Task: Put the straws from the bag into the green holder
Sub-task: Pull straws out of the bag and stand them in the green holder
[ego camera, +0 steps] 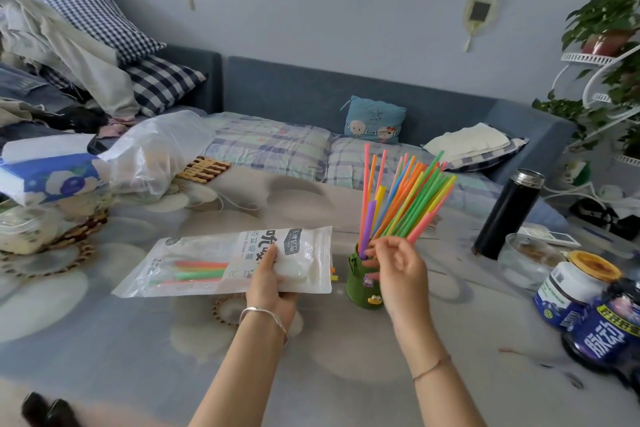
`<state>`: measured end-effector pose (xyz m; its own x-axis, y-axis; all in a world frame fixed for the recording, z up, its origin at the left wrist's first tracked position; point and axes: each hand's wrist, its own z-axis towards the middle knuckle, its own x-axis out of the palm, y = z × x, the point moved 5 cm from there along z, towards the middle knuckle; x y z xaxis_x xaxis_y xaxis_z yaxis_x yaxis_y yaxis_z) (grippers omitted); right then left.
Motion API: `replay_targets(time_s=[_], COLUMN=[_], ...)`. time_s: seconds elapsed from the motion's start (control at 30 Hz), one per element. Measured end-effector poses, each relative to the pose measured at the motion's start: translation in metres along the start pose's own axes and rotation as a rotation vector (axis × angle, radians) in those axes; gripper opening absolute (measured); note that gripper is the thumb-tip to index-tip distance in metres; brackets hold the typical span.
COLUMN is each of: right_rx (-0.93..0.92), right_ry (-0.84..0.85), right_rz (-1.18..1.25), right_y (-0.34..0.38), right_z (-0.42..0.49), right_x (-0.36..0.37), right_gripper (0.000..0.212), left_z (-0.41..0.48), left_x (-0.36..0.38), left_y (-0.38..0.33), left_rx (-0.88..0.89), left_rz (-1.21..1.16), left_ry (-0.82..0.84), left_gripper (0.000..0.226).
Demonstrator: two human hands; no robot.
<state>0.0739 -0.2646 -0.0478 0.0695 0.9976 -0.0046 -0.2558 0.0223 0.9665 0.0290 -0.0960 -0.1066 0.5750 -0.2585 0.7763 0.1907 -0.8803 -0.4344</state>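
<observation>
Right hand [398, 262] pinches a fanned bundle of straws [412, 199], lower ends in the green holder [363, 282], which stands near the table's [104, 340] middle, toward its right side. Left hand [273, 282] grips the bag [214, 262], thumb on top; bag lies just left of the holder with several straws inside. Black flask [509, 213] stands toward the right edge.

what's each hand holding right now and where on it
The left hand grips the white plastic straw bag at its near edge, towards its right end. The right hand pinches a fanned bunch of colourful straws near their lower ends, over the green holder.
</observation>
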Motion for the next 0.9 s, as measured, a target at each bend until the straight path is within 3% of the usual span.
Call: replay_targets(time_s=[0.07,0.17,0.27,0.37,0.5,0.7,0.9], right_rx=[0.181,0.64,0.734,0.756,0.702,0.338,0.146], right_ry=[0.01,0.117,0.14,0.117,0.185,0.124,0.175], right_rz=[0.131,0.63,0.778,0.957,0.948,0.281,0.225], right_y=[-0.02,-0.046,-0.053,-0.053,-0.048,-0.039,-0.02], right_z=[-0.015,-0.039,-0.049,-0.049,-0.049,-0.043,-0.034], right_x=[0.012,0.039,0.047,0.05,0.055,0.041,0.03], right_gripper=[0.016,0.034,0.041,0.042,0.035,0.012,0.009], left_z=[-0.004,-0.009,-0.016,-0.021,-0.019,-0.013,-0.009], left_x=[0.002,0.006,0.018,0.023,0.021,0.009,0.009], left_y=[-0.001,-0.006,-0.006,-0.006,-0.012,-0.017,-0.017], left_rx=[0.072,0.27,0.399,0.436,0.452,0.341,0.175], left_rz=[0.028,0.189,0.405,0.44,0.393,0.212,0.126], left_ry=[0.002,0.013,0.089,0.154,0.131,0.059,0.111], left_gripper=[0.043,0.035,0.028,0.027,0.026,0.037,0.043])
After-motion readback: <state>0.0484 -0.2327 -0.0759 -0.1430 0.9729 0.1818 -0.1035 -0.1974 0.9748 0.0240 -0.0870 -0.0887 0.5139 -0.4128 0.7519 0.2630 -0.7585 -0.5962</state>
